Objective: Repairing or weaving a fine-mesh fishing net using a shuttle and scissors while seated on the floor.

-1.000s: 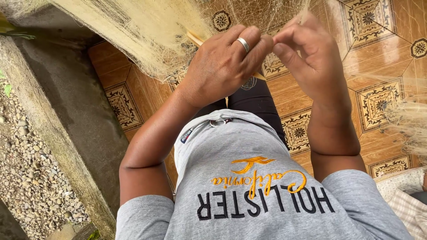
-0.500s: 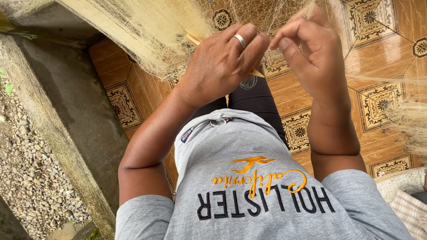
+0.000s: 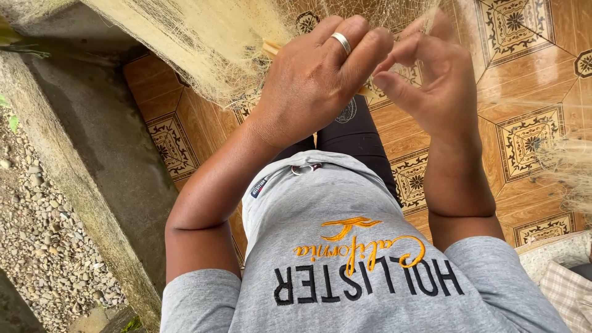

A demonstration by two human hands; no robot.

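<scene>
One pale fishing net (image 3: 203,43) hangs over the tiled floor (image 3: 524,74). The left hand (image 3: 314,80), wearing one ring (image 3: 341,42), grips one wooden stick (image 3: 271,48); the right hand (image 3: 425,80) has its fingers pinched on net strands.

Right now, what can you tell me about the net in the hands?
The net is a fine, pale yellowish mesh of thin thread, bunched thick at the upper left and spread thin and see-through over the tiled floor. It hangs in front of the person. The left hand and the right hand meet in it, fingers pinching its threads. More of it trails at the right edge.
</scene>
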